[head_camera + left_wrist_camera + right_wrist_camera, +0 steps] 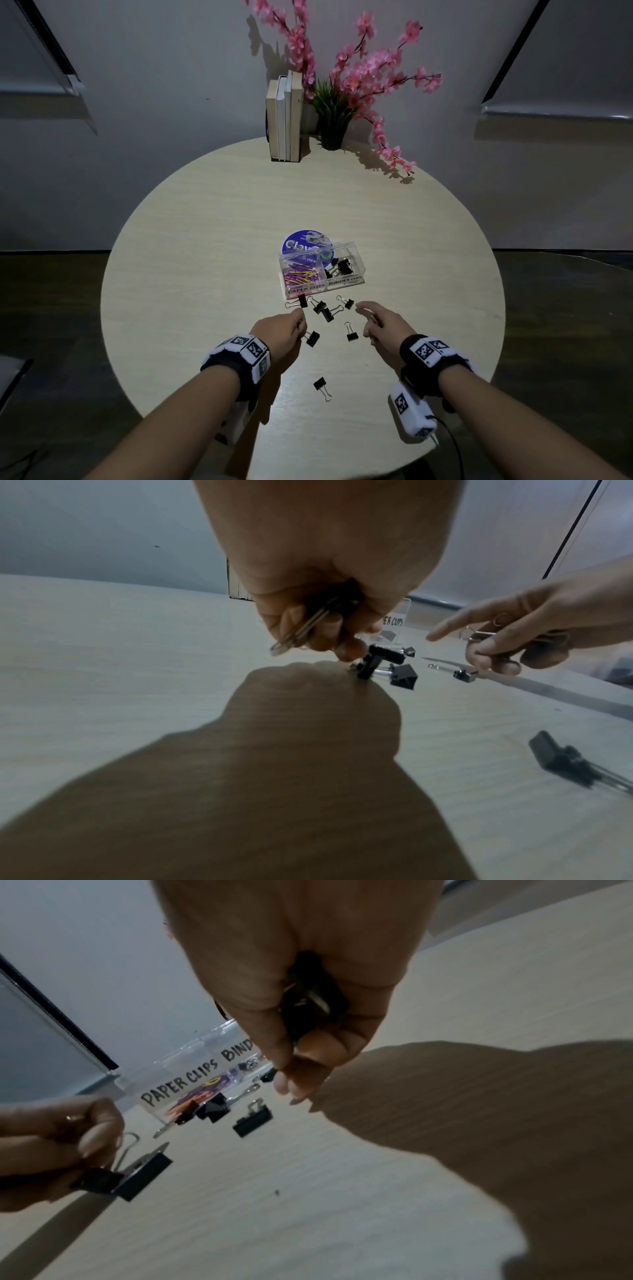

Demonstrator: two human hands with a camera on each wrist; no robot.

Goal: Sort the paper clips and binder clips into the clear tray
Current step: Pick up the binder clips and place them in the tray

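Both hands are loaded: the left hand (282, 330) curls round binder clips with one black clip (312, 338) at its fingertips, the right hand (382, 325) clutches more, forefinger out. Loose binder clips (327, 310) lie just before the clear tray (356, 265). Grabbing another could spill a handful, perhaps among the paper clips (301, 276).

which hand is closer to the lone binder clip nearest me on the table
Left. The left hand sits up-left of that binder clip; the right hand is farther, up-right.
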